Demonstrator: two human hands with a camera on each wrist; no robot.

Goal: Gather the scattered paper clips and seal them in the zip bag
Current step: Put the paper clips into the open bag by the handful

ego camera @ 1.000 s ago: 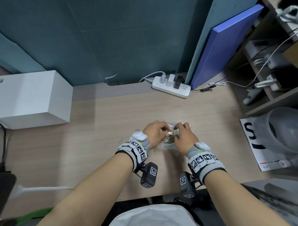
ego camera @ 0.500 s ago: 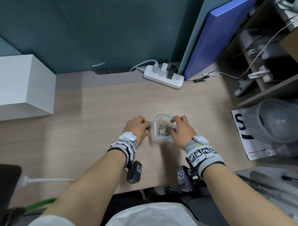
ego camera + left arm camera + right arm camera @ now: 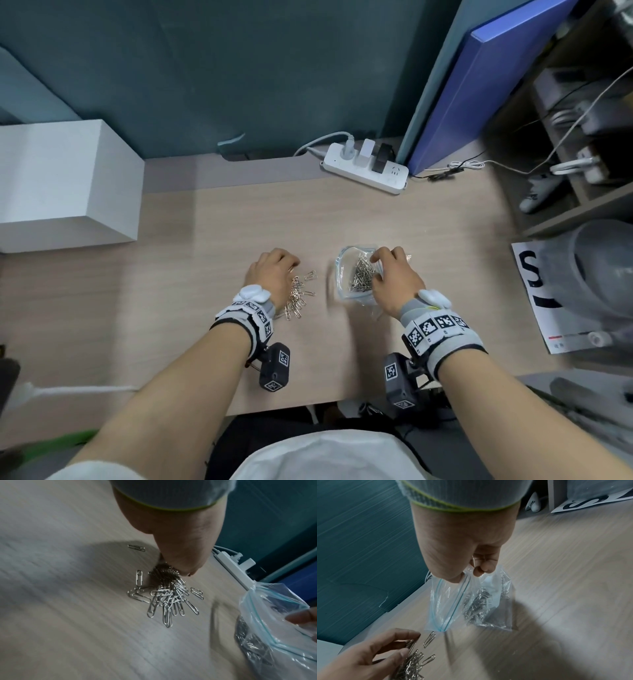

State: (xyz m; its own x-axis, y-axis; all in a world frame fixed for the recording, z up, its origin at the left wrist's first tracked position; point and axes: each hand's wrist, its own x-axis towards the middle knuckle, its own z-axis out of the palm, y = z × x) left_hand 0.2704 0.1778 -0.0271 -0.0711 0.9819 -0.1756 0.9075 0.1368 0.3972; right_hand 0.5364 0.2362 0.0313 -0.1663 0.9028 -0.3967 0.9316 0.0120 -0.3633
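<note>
A clear zip bag [image 3: 346, 270] with a blue seal strip stands on the wooden desk [image 3: 205, 325], mouth open, with a heap of silver paper clips inside. My right hand [image 3: 376, 263] pinches its rim [image 3: 464, 577] between thumb and fingers. To its left lies a loose pile of paper clips [image 3: 298, 298]. My left hand [image 3: 284, 270] is down on that pile, fingers and thumb curled round a bunch of clips [image 3: 164, 572]. More clips [image 3: 164, 601] fan out flat beside them. The left hand [image 3: 409, 645] and the bag [image 3: 471, 601] sit a short gap apart.
A white power strip [image 3: 366, 169] with plugs lies at the desk's back edge. A white box [image 3: 65, 185] stands at far left. A blue board [image 3: 479, 78] leans at back right, beside a shelf [image 3: 565, 154] of cables. A printed sheet [image 3: 541, 291] lies right.
My left hand let go of the bag and moved left onto the loose clip pile. My right hand alone now holds the bag, whose mouth gapes open.
</note>
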